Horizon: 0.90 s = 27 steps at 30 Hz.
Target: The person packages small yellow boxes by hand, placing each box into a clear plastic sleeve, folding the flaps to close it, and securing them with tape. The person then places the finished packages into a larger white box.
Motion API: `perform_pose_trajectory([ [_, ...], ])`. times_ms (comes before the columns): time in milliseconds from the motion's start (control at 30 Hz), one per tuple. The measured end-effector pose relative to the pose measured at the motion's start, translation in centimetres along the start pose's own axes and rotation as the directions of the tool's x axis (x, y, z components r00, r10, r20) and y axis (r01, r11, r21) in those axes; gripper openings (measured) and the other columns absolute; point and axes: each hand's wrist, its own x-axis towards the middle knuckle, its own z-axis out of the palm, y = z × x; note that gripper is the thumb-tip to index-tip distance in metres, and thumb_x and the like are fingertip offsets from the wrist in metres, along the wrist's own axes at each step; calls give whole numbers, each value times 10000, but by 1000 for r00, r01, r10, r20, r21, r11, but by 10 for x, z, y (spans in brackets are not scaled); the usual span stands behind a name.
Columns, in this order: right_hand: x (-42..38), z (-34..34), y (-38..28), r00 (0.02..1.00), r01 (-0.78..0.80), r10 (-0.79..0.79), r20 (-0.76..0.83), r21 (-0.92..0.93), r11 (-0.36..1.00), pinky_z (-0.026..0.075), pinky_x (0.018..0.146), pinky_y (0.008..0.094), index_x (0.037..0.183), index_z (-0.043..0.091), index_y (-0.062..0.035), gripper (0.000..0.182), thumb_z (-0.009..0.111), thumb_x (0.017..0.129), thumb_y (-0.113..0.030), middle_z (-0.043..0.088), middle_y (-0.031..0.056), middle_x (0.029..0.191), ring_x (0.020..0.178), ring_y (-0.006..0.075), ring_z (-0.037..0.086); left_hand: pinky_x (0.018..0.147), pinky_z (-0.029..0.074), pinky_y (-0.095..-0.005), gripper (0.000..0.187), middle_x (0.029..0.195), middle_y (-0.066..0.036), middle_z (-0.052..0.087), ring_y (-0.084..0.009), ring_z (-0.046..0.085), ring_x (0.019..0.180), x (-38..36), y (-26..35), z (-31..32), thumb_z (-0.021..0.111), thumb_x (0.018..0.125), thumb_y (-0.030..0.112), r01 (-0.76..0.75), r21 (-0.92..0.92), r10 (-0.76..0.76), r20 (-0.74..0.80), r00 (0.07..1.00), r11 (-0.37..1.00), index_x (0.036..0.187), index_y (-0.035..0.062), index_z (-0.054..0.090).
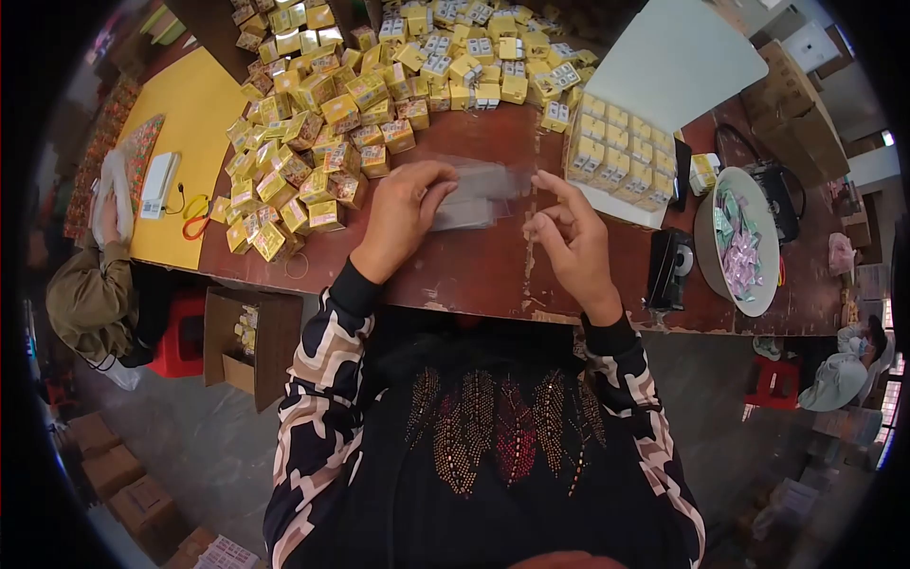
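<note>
My left hand (403, 213) is closed, thumb and fingers pinching the near end of a clear plastic bag (483, 180) that is smeared by motion. Beneath it, more flat clear bags (460, 214) lie on the dark red table (464, 270). To the right of the bags is my right hand (573, 242), its fingers bent but apart, with nothing visible between them. Small yellow boxes (327, 161) form a large heap beyond and left of my left hand. Past my right hand, an open white carton (621, 211) holds rows of yellow boxes (621, 142).
On the right stand a black device (669, 270), a bowl (706, 232) of green and pink sachets (739, 242), and a black bag (779, 199). On the left are red-handled scissors (195, 226) and another person's sleeve (95, 294). Below the table edge sits a cardboard box (275, 332).
</note>
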Motion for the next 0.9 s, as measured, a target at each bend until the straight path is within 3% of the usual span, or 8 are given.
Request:
perform_pose_trajectory([
  [100,7,11,-4,997,9,-17,71,116,993,537,697,249,1341,496,16,388,544,957,-9,607,128,1250,826,115,655,852,497,-418,130,891,-91,689,-301,653,835,-17,13,-8,696,854,84,-44,65,45,-24,999,997,980,74,669],
  [200,12,2,-8,925,-242,160,345,210,947,548,691,246,1346,491,10,395,544,956,-19,595,157,1281,818,129,663,933,481,-441,138,875,-75,685,-279,658,831,-30,22,-16,702,845,76,-73,136,80,-52,995,988,979,94,675],
  [300,10,-3,-18,723,-435,295,625,80,897,557,668,243,1377,455,3,441,558,952,-47,593,162,1293,825,159,677,969,469,-458,154,836,-49,671,-260,663,819,-43,29,-19,701,835,76,-51,118,58,-56,997,992,984,105,677],
  [567,-6,3,-23,579,-674,307,755,232,701,561,559,242,1492,275,-22,626,567,944,-100,556,213,1368,668,179,692,1066,388,-471,899,1396,-174,455,-349,462,1282,-77,52,-20,819,695,356,-134,267,37,342,939,954,1400,-19,406],
  [700,-2,9,-38,497,-720,342,797,160,675,551,540,236,1410,413,10,500,573,950,-105,631,203,1266,627,152,678,935,503,-417,666,1222,-185,614,-336,630,1088,-101,45,-9,778,784,261,-37,131,4,246,969,991,1311,-32,494],
  [733,4,5,-36,496,-720,344,797,157,676,551,540,236,1410,413,10,500,573,950,-105,631,203,1266,627,152,678,935,503,-417,666,1222,-185,614,-336,630,1088,-104,45,-13,778,784,261,-37,129,4,244,970,991,1311,-32,494],
  [833,46,1,-29,840,-304,193,507,145,942,536,551,235,1068,642,29,193,591,969,-129,725,126,925,623,114,664,785,559,-355,429,1011,-175,696,-282,708,893,-116,43,-30,733,859,193,194,-95,-172,198,965,976,1198,-27,588],
  [900,75,33,-27,927,-112,101,360,11,994,548,613,245,1136,618,30,253,628,960,-150,712,107,973,762,126,687,704,561,-321,279,906,-137,719,-208,722,819,-126,37,-38,697,916,168,475,-386,-430,201,880,791,1108,-25,638],
])
